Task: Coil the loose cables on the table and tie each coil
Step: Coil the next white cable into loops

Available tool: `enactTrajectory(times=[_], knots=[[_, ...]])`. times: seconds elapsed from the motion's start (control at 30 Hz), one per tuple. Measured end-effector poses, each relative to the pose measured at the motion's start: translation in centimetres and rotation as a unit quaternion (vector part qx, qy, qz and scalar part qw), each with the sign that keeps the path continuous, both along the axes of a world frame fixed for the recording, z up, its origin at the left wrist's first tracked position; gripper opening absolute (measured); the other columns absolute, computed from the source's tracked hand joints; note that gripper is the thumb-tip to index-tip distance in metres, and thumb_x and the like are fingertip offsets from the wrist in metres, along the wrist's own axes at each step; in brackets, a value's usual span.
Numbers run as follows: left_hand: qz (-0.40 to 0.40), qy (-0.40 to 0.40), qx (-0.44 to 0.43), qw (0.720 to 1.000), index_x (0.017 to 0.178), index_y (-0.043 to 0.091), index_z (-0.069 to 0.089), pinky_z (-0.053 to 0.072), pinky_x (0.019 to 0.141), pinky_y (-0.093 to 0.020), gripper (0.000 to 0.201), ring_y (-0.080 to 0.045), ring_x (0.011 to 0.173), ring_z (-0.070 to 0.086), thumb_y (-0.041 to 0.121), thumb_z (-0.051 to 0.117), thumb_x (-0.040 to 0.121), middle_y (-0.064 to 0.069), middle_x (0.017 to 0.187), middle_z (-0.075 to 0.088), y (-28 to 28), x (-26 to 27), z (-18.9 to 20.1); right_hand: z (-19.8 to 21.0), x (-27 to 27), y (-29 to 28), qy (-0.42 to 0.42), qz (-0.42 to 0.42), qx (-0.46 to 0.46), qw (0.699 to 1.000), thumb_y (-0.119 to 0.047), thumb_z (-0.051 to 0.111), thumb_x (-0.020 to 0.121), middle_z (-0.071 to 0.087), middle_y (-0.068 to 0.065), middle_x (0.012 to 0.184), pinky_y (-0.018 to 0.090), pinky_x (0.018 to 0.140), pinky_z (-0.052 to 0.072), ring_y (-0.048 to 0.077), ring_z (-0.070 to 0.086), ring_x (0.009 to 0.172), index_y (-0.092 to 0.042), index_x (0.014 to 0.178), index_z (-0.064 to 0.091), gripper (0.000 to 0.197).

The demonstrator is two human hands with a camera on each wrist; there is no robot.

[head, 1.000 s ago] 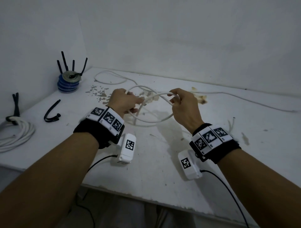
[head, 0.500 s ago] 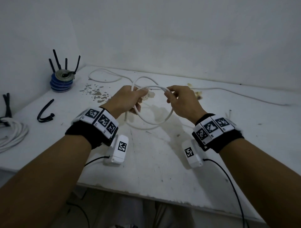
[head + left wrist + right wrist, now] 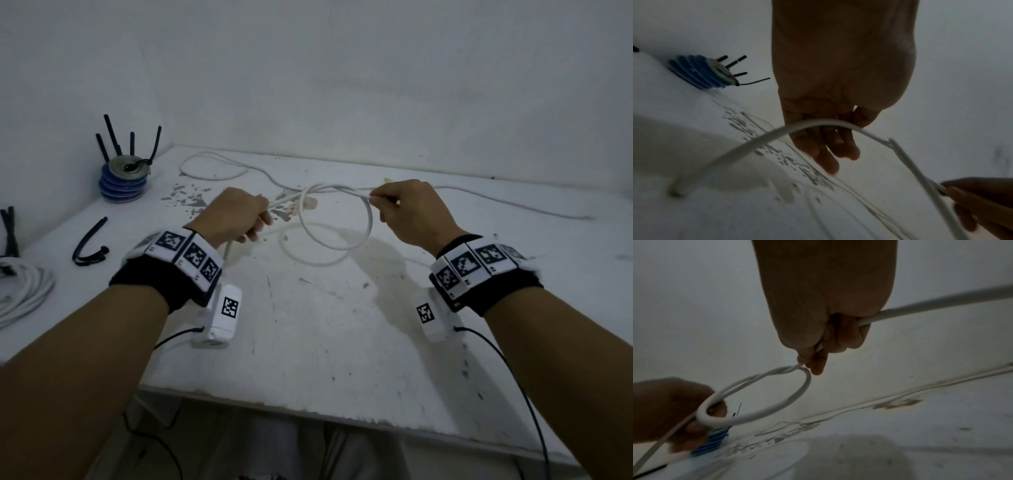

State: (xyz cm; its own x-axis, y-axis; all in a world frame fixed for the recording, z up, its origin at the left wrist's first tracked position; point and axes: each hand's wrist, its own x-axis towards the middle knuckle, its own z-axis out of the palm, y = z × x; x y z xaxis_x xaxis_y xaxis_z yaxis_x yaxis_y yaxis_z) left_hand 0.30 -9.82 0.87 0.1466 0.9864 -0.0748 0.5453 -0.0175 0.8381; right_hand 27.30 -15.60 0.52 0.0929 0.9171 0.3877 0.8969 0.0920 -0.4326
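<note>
A long white cable (image 3: 368, 224) forms a round loop in the air above the table between my two hands. My left hand (image 3: 239, 219) grips the loop's left side, fingers curled round the cable (image 3: 818, 121). My right hand (image 3: 400, 209) pinches the cable at the loop's upper right between thumb and fingers (image 3: 813, 360); the cable (image 3: 920, 308) runs on through its fist. The rest of the cable trails over the table to the far left (image 3: 212, 171) and far right (image 3: 513, 202).
The white, stained table (image 3: 325, 342) stands in a corner of two walls. A blue spool stack with black ties (image 3: 125, 174) stands at the back left. A loose black tie (image 3: 89, 245) and a coiled white cable (image 3: 24, 294) lie at the left edge.
My hands have drawn apart, the right one moving right along the cable. The loop between them has opened wider and rounder.
</note>
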Motion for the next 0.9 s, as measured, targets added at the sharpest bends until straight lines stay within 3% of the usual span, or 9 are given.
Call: enactTrajectory(times=[0.13, 0.23, 0.3, 0.4, 0.47, 0.6, 0.73, 0.83, 0.9], knots=[[-0.054, -0.096, 0.011, 0.994, 0.088, 0.006, 0.071, 0.04, 0.047, -0.023, 0.049, -0.015, 0.046, 0.056, 0.036, 0.037, 0.105, -0.007, 0.066, 0.065, -0.9, 2.6, 0.9, 0.5, -1.8, -0.2, -0.035, 0.03, 0.047, 0.998, -0.033, 0.055, 0.099, 0.062, -0.013, 0.073, 0.028, 0.06, 0.041, 0.016, 0.058, 0.072, -0.023, 0.098, 0.074, 0.022], [-0.043, -0.059, 0.119, 0.99, 0.081, 0.008, 0.074, 0.036, 0.042, -0.015, 0.053, -0.007, 0.045, 0.048, 0.045, 0.042, 0.103, -0.003, 0.063, 0.057, -1.1, 3.5, 1.5, 1.0, -1.9, -0.3, -0.051, 0.032, 0.061, 0.996, -0.037, 0.054, 0.099, 0.063, -0.012, 0.075, 0.029, 0.064, 0.042, 0.017, 0.06, 0.076, -0.024, 0.101, 0.073, 0.023], [-0.033, -0.055, 0.158, 0.985, 0.075, 0.007, 0.074, 0.036, 0.047, -0.017, 0.056, -0.013, 0.05, 0.048, 0.048, 0.046, 0.101, -0.005, 0.06, 0.056, -0.8, 3.2, 1.4, 1.7, -1.0, -0.4, -0.055, 0.022, 0.074, 0.995, -0.04, 0.055, 0.099, 0.07, -0.009, 0.082, 0.031, 0.068, 0.049, 0.017, 0.064, 0.081, -0.025, 0.101, 0.073, 0.024], [0.014, -0.047, 0.197, 0.979, 0.07, 0.007, 0.074, 0.036, 0.048, -0.018, 0.053, -0.006, 0.042, 0.047, 0.05, 0.055, 0.096, 0.008, 0.045, 0.055, -0.4, 2.1, 0.9, 2.8, 1.7, -0.4, -0.033, -0.008, 0.08, 0.996, -0.04, 0.058, 0.097, 0.069, -0.011, 0.082, 0.026, 0.066, 0.045, 0.01, 0.065, 0.076, -0.025, 0.099, 0.074, 0.023], [0.021, -0.043, 0.195, 0.98, 0.072, 0.01, 0.074, 0.039, 0.054, -0.022, 0.049, -0.009, 0.049, 0.05, 0.05, 0.057, 0.095, 0.004, 0.051, 0.058, -0.1, 1.4, 0.6, 3.1, 3.1, -0.5, -0.027, -0.022, 0.076, 0.996, -0.039, 0.058, 0.097, 0.065, -0.011, 0.08, 0.029, 0.069, 0.048, 0.016, 0.065, 0.079, -0.024, 0.1, 0.075, 0.023], [-0.054, -0.038, 0.08, 0.995, 0.083, 0.009, 0.076, 0.031, 0.041, -0.018, 0.055, -0.004, 0.042, 0.045, 0.055, 0.048, 0.098, -0.001, 0.064, 0.061, -0.5, 1.2, 0.9, 2.8, 2.9, -0.8, -0.03, -0.019, 0.082, 0.996, -0.037, 0.057, 0.098, 0.07, -0.008, 0.086, 0.026, 0.068, 0.042, 0.008, 0.059, 0.081, -0.025, 0.102, 0.075, 0.021], [-0.117, -0.072, 0.09, 0.986, 0.096, 0.006, 0.073, 0.038, 0.042, -0.015, 0.042, -0.005, 0.045, 0.051, 0.042, 0.051, 0.101, -0.009, 0.083, 0.071, -1.1, 2.2, 2.0, 2.6, 1.4, -0.6, -0.01, -0.002, 0.079, 0.997, -0.035, 0.057, 0.098, 0.062, -0.02, 0.072, 0.015, 0.057, 0.033, -0.016, 0.055, 0.065, -0.026, 0.101, 0.073, 0.018], [-0.083, -0.105, 0.142, 0.981, 0.092, 0.012, 0.072, 0.038, 0.042, -0.017, 0.026, -0.005, 0.045, 0.049, 0.027, 0.052, 0.102, -0.002, 0.07, 0.062, -0.8, 3.1, 2.8, 2.7, 0.8, -0.4, 0.014, 0.029, 0.084, 0.996, -0.031, 0.061, 0.096, 0.061, -0.016, 0.07, 0.019, 0.057, 0.04, -0.006, 0.056, 0.062, -0.021, 0.106, 0.071, 0.017], [-0.044, -0.186, 0.144, 0.971, 0.083, 0.017, 0.068, 0.032, 0.042, -0.019, 0.029, -0.007, 0.045, 0.041, 0.025, 0.049, 0.103, 0.003, 0.059, 0.05, -0.3, 3.1, 3.3, 3.0, 1.0, -0.6, 0.038, 0.058, 0.079, 0.994, -0.021, 0.062, 0.096, 0.059, -0.013, 0.07, 0.009, 0.056, 0.04, -0.006, 0.058, 0.059, -0.017, 0.103, 0.069, 0.011]])
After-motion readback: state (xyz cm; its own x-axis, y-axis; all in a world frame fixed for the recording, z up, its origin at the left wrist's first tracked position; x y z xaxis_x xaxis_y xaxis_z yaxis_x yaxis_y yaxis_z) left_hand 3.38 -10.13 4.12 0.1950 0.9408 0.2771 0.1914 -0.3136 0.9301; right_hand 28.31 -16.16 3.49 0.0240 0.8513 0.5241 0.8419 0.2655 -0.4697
